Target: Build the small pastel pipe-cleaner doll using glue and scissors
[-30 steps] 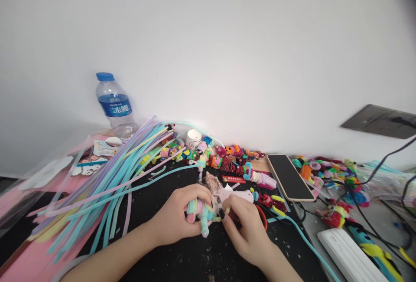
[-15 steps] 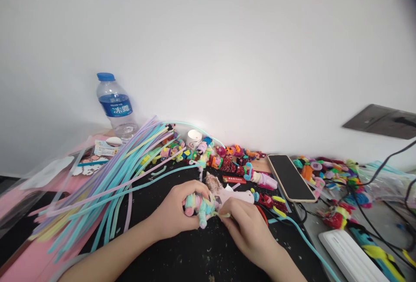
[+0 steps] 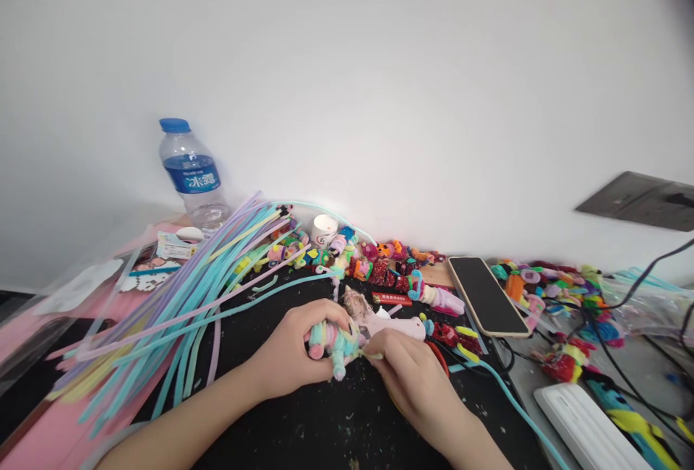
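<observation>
My left hand (image 3: 301, 347) is closed around a small pipe-cleaner figure (image 3: 337, 348) in pastel blue, pink and yellow, held above the black work surface (image 3: 303, 426). Close by on the right, my right hand (image 3: 415, 372) pinches a pale yellow pipe-cleaner end (image 3: 371, 356) that leads to the figure. Fingers hide part of the figure and the pinched tip. Just behind both hands lies a pale pink tool (image 3: 398, 327) with a brownish fuzzy end, its lower part covered by my right hand. Red handle loops (image 3: 440, 358) show beside my right hand.
Loose pastel pipe cleaners (image 3: 200, 296) fan across the left side. A water bottle (image 3: 192, 177) and a paper cup (image 3: 324, 230) stand near the wall. Finished figures (image 3: 390, 267) line the back. Rightward are a phone (image 3: 488, 296), a white power strip (image 3: 585, 423) and black cables (image 3: 612, 354).
Both hands keep nearly the same pose and hold. My right hand has turned slightly around the pale yellow end. The whole view has shifted a little.
</observation>
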`<state>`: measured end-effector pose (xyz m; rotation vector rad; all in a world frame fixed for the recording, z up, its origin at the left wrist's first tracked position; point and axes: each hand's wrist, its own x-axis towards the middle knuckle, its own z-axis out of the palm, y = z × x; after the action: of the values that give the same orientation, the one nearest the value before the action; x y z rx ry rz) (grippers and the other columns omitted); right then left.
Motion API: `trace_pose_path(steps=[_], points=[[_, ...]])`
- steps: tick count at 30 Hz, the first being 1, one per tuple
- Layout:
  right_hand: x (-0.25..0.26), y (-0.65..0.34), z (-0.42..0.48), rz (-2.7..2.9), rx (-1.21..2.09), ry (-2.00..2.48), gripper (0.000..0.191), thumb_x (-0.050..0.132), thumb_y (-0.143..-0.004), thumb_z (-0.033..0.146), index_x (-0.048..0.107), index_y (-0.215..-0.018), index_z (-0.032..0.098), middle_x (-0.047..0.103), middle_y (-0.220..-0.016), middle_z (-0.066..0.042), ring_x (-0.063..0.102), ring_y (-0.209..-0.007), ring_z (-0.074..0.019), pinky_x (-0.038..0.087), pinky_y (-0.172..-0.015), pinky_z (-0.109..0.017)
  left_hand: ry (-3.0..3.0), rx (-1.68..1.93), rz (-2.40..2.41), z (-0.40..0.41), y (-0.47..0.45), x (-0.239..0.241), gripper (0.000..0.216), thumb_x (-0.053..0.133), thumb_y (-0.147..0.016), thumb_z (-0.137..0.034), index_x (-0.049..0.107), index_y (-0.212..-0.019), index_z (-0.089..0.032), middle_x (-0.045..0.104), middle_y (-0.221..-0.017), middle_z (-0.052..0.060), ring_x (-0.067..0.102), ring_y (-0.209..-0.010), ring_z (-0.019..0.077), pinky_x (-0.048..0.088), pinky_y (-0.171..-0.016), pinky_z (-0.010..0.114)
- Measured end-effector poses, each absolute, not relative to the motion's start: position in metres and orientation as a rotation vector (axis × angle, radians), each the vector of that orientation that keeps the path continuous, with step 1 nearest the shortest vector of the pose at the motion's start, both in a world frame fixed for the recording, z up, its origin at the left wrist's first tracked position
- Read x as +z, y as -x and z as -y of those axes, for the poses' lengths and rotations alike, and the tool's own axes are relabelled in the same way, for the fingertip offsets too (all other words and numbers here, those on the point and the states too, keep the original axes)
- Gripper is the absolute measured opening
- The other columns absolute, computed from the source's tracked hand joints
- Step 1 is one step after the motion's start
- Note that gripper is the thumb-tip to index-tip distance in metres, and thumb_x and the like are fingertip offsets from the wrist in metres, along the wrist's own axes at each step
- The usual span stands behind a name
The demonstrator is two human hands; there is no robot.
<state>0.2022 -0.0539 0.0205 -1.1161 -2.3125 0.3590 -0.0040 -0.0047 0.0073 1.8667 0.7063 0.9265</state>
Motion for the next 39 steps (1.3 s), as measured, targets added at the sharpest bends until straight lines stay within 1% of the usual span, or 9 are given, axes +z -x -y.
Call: trace_pose_path(steps=[10, 15, 23, 26, 30, 32, 34, 39], points=[[0.0191, -0.2065, 0.0546, 2.355, 0.388, 1.136, 0.017, 0.037, -0.092, 0.01, 0.051, -0.097, 0.018, 0.062, -0.084, -0.007, 0.058, -0.074, -0.0181, 0.045, -0.064, -0.028, -1.875, 0.908, -0.744, 0.0013, 0.0048, 0.0082, 0.037, 0.065, -0.058, -0.001, 0.058, -0.088, -0.02, 0.063, -0.095, 0.001, 0.059, -0.088, 0.0179, 0.044, -0.08, 0.028], [0.0165, -0.2061, 0.0543, 2.308, 0.36, 1.167, 0.014, 0.039, -0.092, 0.014, 0.051, -0.093, 0.019, 0.062, -0.082, -0.006, 0.058, -0.073, -0.0179, 0.045, -0.062, -0.027, -1.894, 0.906, -0.713, 0.0028, 0.0042, 0.0087, 0.035, 0.065, -0.06, -0.002, 0.058, -0.088, -0.02, 0.064, -0.094, 0.002, 0.059, -0.088, 0.0176, 0.044, -0.081, 0.028], [0.0166, -0.2016, 0.0578, 2.302, 0.331, 1.257, 0.015, 0.039, -0.09, 0.013, 0.052, -0.086, 0.019, 0.06, -0.076, -0.005, 0.057, -0.069, -0.0181, 0.044, -0.06, -0.028, -1.934, 0.905, -0.71, 0.0034, 0.0039, 0.0086, 0.035, 0.063, -0.06, -0.002, 0.057, -0.09, -0.02, 0.063, -0.096, 0.002, 0.059, -0.089, 0.0174, 0.044, -0.081, 0.028], [0.0151, -0.2009, 0.0586, 2.297, 0.32, 1.265, 0.015, 0.04, -0.09, 0.013, 0.052, -0.085, 0.019, 0.059, -0.075, -0.004, 0.057, -0.068, -0.0177, 0.044, -0.06, -0.027, -1.952, 0.88, -0.741, 0.0043, 0.0038, 0.0105, 0.033, 0.064, -0.062, -0.005, 0.057, -0.09, -0.02, 0.063, -0.095, 0.002, 0.059, -0.088, 0.0174, 0.044, -0.081, 0.028], [0.0148, -0.1996, 0.0586, 2.297, 0.3, 1.259, 0.016, 0.039, -0.09, 0.012, 0.052, -0.084, 0.019, 0.058, -0.073, -0.005, 0.056, -0.066, -0.0171, 0.044, -0.058, -0.026, -1.934, 0.799, -0.863, 0.0063, 0.0037, 0.0119, 0.031, 0.065, -0.066, -0.015, 0.054, -0.095, -0.021, 0.064, -0.093, 0.001, 0.059, -0.084, 0.0182, 0.044, -0.075, 0.029], [0.0153, -0.199, 0.0582, 2.304, 0.29, 1.255, 0.016, 0.038, -0.089, 0.012, 0.052, -0.084, 0.019, 0.058, -0.073, -0.005, 0.055, -0.065, -0.0171, 0.043, -0.057, -0.026, -1.907, 0.804, -0.862, 0.007, 0.0034, 0.011, 0.029, 0.066, -0.067, -0.017, 0.052, -0.093, -0.021, 0.064, -0.095, 0.002, 0.06, -0.086, 0.0188, 0.044, -0.077, 0.029], [0.0155, -0.1987, 0.0577, 2.299, 0.279, 1.26, 0.016, 0.038, -0.088, 0.011, 0.051, -0.084, 0.019, 0.058, -0.072, -0.005, 0.055, -0.065, -0.0171, 0.043, -0.057, -0.026, -1.885, 0.839, -0.82, 0.0071, 0.0031, 0.0097, 0.026, 0.066, -0.068, -0.016, 0.051, -0.089, -0.021, 0.063, -0.098, 0.003, 0.059, -0.09, 0.0191, 0.044, -0.08, 0.03], [0.0146, -0.1992, 0.0569, 2.259, 0.294, 1.26, 0.014, 0.041, -0.088, 0.011, 0.049, -0.081, 0.02, 0.056, -0.071, -0.003, 0.053, -0.063, -0.0162, 0.042, -0.056, -0.026, -1.911, 0.87, -0.799, 0.0056, 0.0035, 0.0093, 0.023, 0.062, -0.069, -0.01, 0.054, -0.087, -0.02, 0.059, -0.104, 0.005, 0.057, -0.096, 0.0198, 0.044, -0.08, 0.03]])
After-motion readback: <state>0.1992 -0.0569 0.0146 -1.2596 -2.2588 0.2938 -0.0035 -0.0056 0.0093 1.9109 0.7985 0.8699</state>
